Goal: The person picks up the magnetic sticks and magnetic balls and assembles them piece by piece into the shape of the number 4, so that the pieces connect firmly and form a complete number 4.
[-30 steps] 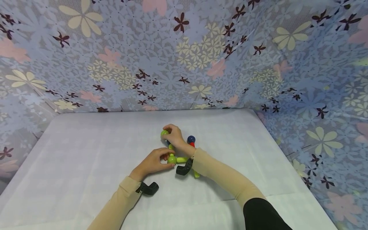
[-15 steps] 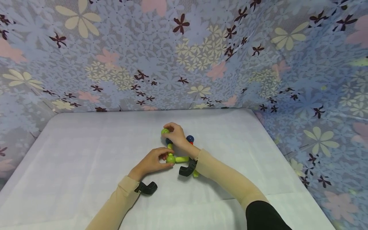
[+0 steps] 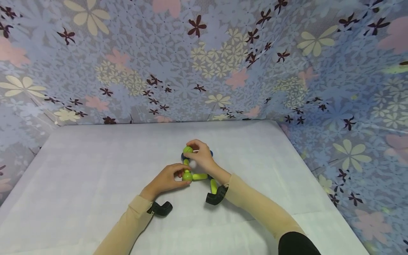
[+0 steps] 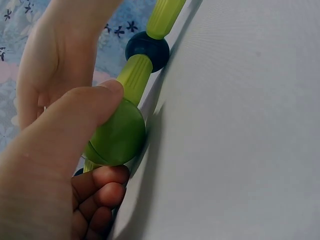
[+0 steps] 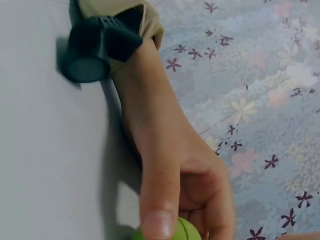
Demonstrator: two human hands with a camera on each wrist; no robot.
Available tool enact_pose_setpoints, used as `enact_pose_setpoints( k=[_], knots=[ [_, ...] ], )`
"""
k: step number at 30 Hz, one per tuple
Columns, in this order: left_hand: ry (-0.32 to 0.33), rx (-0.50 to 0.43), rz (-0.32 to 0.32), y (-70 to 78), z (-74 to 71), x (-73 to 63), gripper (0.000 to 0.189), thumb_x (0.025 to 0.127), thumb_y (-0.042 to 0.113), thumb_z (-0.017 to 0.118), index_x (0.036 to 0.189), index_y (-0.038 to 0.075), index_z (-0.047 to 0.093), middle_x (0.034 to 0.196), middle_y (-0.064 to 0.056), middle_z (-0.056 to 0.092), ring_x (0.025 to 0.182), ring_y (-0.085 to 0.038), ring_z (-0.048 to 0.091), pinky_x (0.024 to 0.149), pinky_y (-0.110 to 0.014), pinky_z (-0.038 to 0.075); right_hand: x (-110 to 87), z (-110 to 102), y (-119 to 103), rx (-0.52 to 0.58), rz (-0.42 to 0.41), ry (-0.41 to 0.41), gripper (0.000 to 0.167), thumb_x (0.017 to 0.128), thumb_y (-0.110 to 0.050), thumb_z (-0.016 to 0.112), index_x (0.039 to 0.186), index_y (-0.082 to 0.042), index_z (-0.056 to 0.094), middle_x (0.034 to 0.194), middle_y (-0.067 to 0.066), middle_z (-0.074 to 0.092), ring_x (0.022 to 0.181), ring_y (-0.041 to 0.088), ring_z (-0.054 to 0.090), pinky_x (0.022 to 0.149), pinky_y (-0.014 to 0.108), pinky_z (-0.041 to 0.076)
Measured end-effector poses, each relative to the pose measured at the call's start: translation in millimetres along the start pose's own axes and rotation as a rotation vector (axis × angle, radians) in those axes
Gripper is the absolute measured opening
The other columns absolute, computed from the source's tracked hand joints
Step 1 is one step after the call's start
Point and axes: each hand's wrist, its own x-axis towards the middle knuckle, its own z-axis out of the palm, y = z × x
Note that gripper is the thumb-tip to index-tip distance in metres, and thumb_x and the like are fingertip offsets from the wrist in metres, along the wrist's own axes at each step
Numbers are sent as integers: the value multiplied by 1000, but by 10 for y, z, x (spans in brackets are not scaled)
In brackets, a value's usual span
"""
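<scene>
In the head view my left hand (image 3: 167, 181) grips a green ball (image 3: 187, 176) low on the white table, thumb on the near side. The left wrist view shows that same green ball (image 4: 120, 135) between thumb and fingers. A green rod (image 3: 186, 163) runs from it to a dark blue ball (image 3: 183, 156); another green rod (image 3: 199, 176) runs rightward. Just at the dark blue ball, my right hand (image 3: 204, 158) pinches a second green ball (image 3: 188, 149); whether the two balls touch I cannot tell. In the right wrist view, my left hand (image 5: 175, 150) holds its green ball (image 5: 187, 230).
A third green rod (image 3: 214, 186) extends toward me beside the right wrist camera (image 3: 216, 196). Behind the right hand, another blue ball (image 3: 211, 153) is mostly hidden. A flowered cloth (image 3: 178, 71) hangs along the back of the white table (image 3: 95, 170).
My right hand has moved slightly right and nearer with its green ball, which now sits over the dark blue ball. The farther blue ball is more covered. My left hand keeps its grip.
</scene>
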Motion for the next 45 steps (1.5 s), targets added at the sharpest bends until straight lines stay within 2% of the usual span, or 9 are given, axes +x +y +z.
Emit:
enact_pose_setpoints(
  k=[7,17,25,32,42,45],
  knots=[
    [11,-24,-28,80,44,-26,41,79,24,78,115,7,65,85,3,60,78,-8,52,73,-22,47,-235,-120,4,-22,-54,-1,34,80,-6,73,111,4,61,110,15,65,102,27,60,83,29,51],
    [22,-32,-35,161,106,-57,42,78,23,78,115,7,65,87,2,62,78,-7,52,73,-21,48,-582,-277,30,-1,-30,-50,37,80,-6,73,113,3,61,112,15,64,104,26,60,85,32,52],
    [20,-8,-37,192,102,-45,41,79,24,77,115,8,65,86,3,61,77,-6,52,72,-21,47,-778,-368,74,-9,-60,-70,34,81,-7,73,111,4,61,109,15,65,96,19,61,76,22,49],
    [25,-10,-32,192,105,-35,42,79,24,78,115,7,65,87,2,61,77,-7,52,71,-21,47,-946,-446,122,-2,-52,-53,34,79,-7,74,109,4,62,105,17,66,90,14,58,76,22,49],
    [18,-24,-40,192,99,-42,43,78,22,78,115,5,65,88,2,62,78,-8,53,73,-21,47,-1185,-540,23,-15,-16,-24,30,79,2,72,106,7,61,104,21,64,92,21,58,77,24,51],
    [14,-22,-46,192,94,-43,43,78,22,78,116,5,65,88,2,62,79,-8,53,73,-21,47,-1255,-553,26,-30,-16,-17,28,79,2,72,105,5,62,105,20,65,93,19,58,77,24,51]
  ],
)
